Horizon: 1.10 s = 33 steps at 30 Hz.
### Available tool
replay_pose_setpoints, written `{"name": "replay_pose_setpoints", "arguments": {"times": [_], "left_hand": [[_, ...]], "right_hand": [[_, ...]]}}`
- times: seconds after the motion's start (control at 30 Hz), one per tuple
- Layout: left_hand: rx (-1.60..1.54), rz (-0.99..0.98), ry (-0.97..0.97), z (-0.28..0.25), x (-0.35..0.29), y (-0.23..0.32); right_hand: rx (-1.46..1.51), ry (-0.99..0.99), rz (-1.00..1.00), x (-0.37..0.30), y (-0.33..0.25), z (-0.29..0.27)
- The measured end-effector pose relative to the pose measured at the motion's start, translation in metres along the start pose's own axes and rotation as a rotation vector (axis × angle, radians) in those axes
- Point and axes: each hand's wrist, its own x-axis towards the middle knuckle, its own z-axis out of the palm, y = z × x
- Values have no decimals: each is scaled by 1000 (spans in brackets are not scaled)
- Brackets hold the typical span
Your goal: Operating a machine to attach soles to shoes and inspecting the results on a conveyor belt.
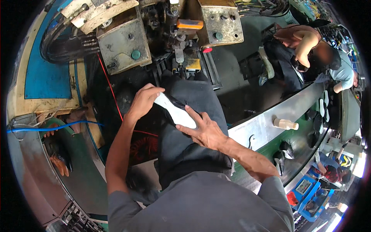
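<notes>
near the lap's left edge (170, 152), the left hand (144, 101) is clamping a white sole-shaped piece (174, 111) at its far end; the right hand (209, 132) is clamping its near end.

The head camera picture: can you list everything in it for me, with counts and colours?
Machine: one, dark metal, top centre
Control boxes: two, grey, top
Orange block: one, orange, on the machine
Blue hose: one, blue, left
Red cable: one, red, left of centre
Bottle: one, off-white, right
Green belt: one, green, right
Shoes: at least two, mostly black, on the belt
Co-workers: at least three, mixed clothing, right
Shoe piece: one, white and black, centre
Left hand: one, bare, shoe piece's far end
Right hand: one, bare, its near end
</notes>
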Motion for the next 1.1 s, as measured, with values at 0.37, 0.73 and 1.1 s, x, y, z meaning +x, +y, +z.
{"name": "replay_pose_setpoints", "arguments": {"times": [0.37, 0.73, 1.1], "left_hand": [[-1057, 98, 369, -17, 26, 45], [284, 39, 370, 141, 66, -7], [287, 26, 380, 122, 57, -18]], "right_hand": [[-93, 407, -22, 20, 3, -116], [-358, 734, 69, 234, 85, -181], [-349, 831, 55, 251, 92, -171]]}}
